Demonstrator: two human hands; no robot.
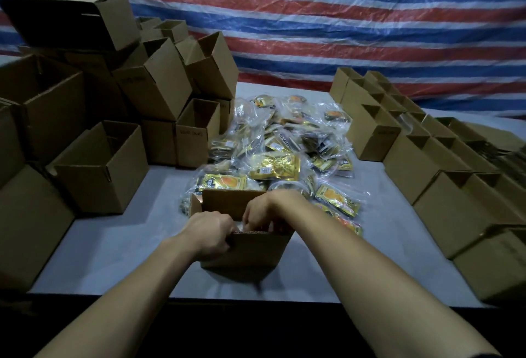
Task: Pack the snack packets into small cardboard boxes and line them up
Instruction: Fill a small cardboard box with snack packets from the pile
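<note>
My left hand (210, 236) grips the near wall of the small box (250, 252), fingers curled over the rim. The box sits near-middle on the table (113, 244). My right hand (260, 211) is dipped into the box from above, fingers curled inside; can't tell if they hold anything. Snack packets (280, 144) are heaped just behind the box. Open boxes (99, 164) piled left, row of boxes (427, 170) lined up right. Striped tarp (341, 30) far back.

Cardboard and foil
The open box (250, 249) is matt brown corrugated cardboard; snack packets (274, 168) behind it are glossy gold foil in clear crinkled plastic.
</note>
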